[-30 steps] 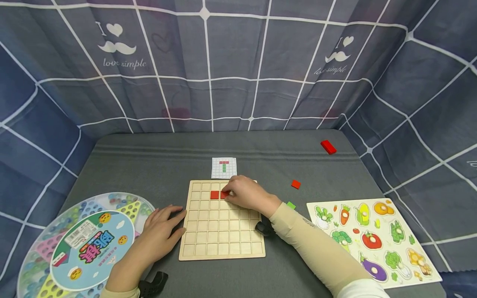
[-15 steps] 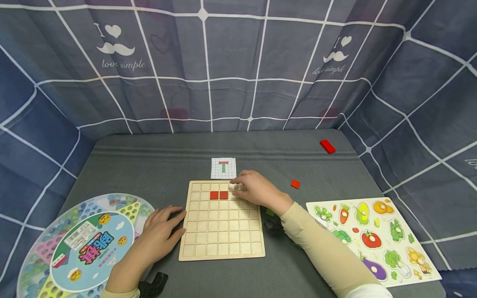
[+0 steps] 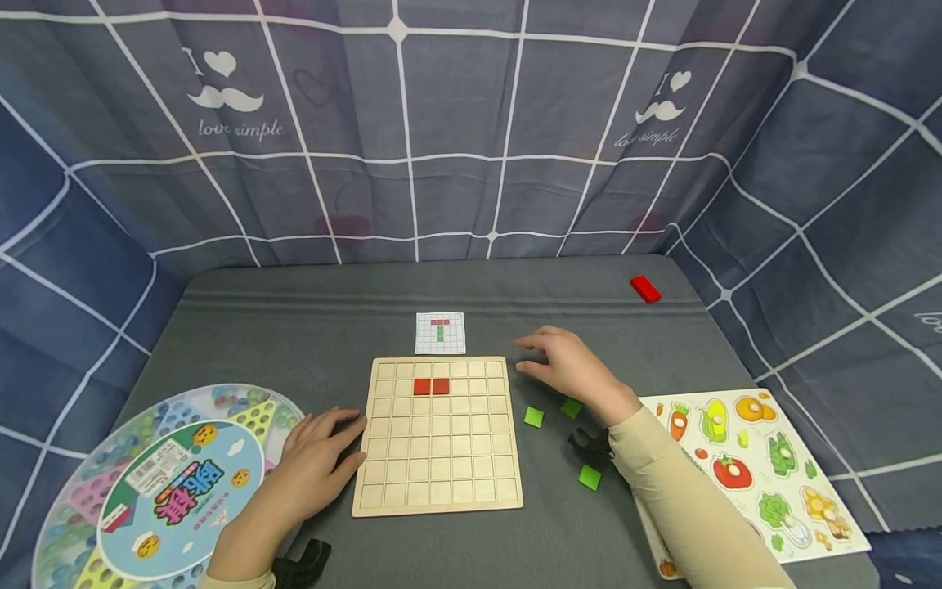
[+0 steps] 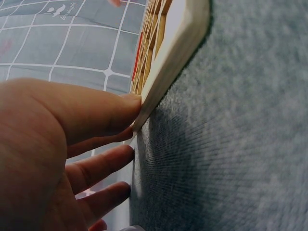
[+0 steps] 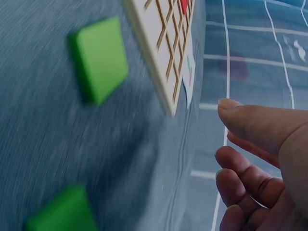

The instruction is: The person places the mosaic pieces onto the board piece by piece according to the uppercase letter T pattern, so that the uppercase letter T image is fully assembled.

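The left hand (image 3: 312, 462) is touching the wooden grid board (image 3: 441, 470) along its left edge, grip spread, holding nothing. Three green tiles (image 3: 533, 417) are lying right of it; two red tiles (image 3: 422, 386) are filling adjoining squares. Beyond, the right hand (image 3: 576, 368) is hovering, grip parted, nothing held; the pattern card (image 3: 440, 343) is lying further back.
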Demonstrator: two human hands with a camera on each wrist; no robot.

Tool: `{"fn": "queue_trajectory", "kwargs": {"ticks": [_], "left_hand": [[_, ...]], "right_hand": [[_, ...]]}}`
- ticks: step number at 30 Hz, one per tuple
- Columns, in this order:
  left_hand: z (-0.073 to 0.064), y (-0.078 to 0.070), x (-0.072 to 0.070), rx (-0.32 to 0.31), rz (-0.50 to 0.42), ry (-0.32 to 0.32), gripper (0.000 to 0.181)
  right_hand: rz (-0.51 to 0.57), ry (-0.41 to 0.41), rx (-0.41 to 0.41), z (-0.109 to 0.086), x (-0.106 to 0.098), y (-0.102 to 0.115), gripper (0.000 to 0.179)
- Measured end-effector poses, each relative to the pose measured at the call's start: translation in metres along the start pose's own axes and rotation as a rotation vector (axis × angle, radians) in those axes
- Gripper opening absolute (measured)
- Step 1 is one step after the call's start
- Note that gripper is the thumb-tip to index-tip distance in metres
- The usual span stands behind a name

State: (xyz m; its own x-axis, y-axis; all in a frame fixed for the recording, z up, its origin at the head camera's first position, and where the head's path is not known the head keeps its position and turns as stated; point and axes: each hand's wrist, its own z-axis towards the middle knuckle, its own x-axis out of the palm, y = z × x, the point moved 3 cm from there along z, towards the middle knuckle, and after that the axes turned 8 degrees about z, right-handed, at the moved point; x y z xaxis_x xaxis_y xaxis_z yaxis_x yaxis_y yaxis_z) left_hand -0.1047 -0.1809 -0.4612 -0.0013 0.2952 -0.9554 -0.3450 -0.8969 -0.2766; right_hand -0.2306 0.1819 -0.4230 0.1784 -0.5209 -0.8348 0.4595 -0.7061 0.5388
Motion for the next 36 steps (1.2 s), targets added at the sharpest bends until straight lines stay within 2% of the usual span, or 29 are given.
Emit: {"fn": "queue_trajectory", "kwargs": {"ticks": [9,17,25,36], "left_hand": [[0.0,0.0,0.0,0.004,-0.014,-0.001,0.048],[0.001,0.0,0.0,0.008,-0.01,0.002,0.048],[0.0,0.0,-0.001,0.001,-0.012,0.009,0.047],[0.0,0.0,0.0,0.006,-0.009,-0.001,0.047]], "right_hand": [[-0.024,-0.076,0.055,-0.026,-0.022,-0.034,0.039],[-0.025,-0.107,0.123,-0.045,-0.033,-0.059,0.039],[-0.044,-0.098,0.145,-0.053,-0.035,-0.073,0.039],[-0.051,-0.083,0.14,-0.05,-0.031,-0.084,0.037]]}}
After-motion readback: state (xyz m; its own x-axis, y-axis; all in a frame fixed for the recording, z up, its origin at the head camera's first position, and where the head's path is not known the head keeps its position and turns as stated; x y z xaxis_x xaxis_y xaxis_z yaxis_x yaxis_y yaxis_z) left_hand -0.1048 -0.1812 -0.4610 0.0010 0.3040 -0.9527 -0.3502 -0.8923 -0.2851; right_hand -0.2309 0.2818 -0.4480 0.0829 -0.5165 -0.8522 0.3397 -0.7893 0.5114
